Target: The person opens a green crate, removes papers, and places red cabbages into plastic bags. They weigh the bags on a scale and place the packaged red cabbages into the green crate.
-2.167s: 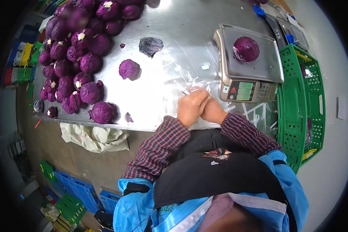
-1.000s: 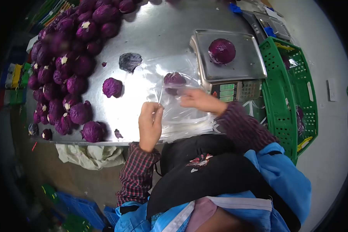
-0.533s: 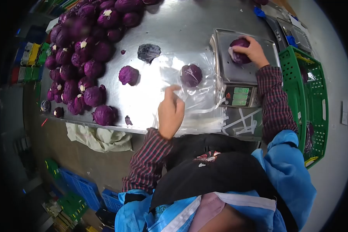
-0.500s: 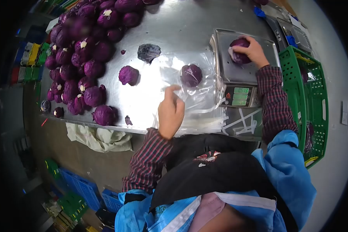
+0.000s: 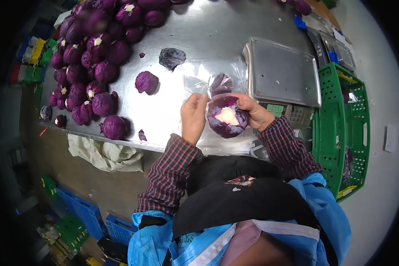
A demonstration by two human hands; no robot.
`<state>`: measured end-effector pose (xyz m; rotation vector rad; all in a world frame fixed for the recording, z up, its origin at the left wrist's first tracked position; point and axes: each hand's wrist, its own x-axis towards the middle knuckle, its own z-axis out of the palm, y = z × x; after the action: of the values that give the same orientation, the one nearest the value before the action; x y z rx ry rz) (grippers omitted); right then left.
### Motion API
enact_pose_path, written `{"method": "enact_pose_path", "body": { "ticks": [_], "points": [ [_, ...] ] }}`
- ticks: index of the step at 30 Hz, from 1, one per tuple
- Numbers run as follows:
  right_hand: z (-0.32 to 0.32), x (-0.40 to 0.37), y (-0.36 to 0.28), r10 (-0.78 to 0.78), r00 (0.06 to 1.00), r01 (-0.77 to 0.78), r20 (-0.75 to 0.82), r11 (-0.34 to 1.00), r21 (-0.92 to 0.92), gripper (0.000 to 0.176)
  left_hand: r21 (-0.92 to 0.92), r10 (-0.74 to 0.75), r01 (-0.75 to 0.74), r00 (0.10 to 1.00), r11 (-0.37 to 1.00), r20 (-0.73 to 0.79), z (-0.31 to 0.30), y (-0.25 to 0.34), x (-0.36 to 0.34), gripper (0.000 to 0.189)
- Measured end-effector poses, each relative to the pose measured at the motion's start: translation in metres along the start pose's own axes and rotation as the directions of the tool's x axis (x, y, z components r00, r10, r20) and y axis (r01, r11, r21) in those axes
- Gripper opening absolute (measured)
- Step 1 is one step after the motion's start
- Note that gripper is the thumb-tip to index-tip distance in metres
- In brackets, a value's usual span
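Note:
My right hand [image 5: 256, 114] grips a red cabbage [image 5: 228, 117] from its right side, the pale cut stem facing up, above the near part of the table. Close to its left side is my left hand [image 5: 194, 116], fingers curled and pinched at the edge of the clear plastic film [image 5: 195, 82]; the fingertips are partly hidden. Just behind the held cabbage, a second red cabbage [image 5: 221, 84] lies on the film with shiny plastic over it, partly covered from view. The scale's metal pan [image 5: 281, 71] is bare, its green display [image 5: 275, 107] partly hidden by my right hand.
A large heap of red cabbages [image 5: 104, 71] covers the table's left side. A single cabbage [image 5: 146, 83] and a dark loose leaf [image 5: 172, 58] lie between heap and film. Green crates [image 5: 332, 133] stand at the right. A whitish sack [image 5: 104, 153] hangs below the front edge.
My right hand has lifted the cabbage off the scale pan and brought it left and nearer, beside my left hand. My left hand's extended index finger has curled in.

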<state>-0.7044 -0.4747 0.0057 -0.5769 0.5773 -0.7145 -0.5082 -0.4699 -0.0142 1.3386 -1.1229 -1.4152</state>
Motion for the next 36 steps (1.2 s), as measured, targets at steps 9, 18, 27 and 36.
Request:
{"method": "enact_pose_path", "body": {
  "ticks": [9, 18, 27, 36],
  "points": [
    [0.015, 0.034, 0.025, -0.716, 0.66, -0.238, -0.229, 0.089, -0.967, 0.095, 0.066, 0.227, -0.218, 0.954, 0.974, -0.197, 0.019, 0.0, -0.023, 0.019],
    [0.034, 0.034, 0.013, -0.752, 0.642, -0.154, 0.149, -0.316, -0.936, 0.071, 0.013, 0.086, -0.085, 0.989, 0.996, -0.119, -0.042, -0.012, -0.01, 0.021],
    [0.001, 0.035, -0.014, -0.65, 0.699, -0.358, -0.298, 0.043, -0.933, 0.022, 0.259, 0.148, -0.146, 0.989, 0.955, 0.01, -0.086, -0.019, -0.002, 0.014],
    [0.073, 0.003, -0.012, -0.615, 0.721, -0.192, -0.32, 0.266, -0.945, 0.023, 0.398, 0.134, -0.083, 0.986, 0.914, -0.102, -0.104, -0.012, -0.036, 0.012]
  ]
}}
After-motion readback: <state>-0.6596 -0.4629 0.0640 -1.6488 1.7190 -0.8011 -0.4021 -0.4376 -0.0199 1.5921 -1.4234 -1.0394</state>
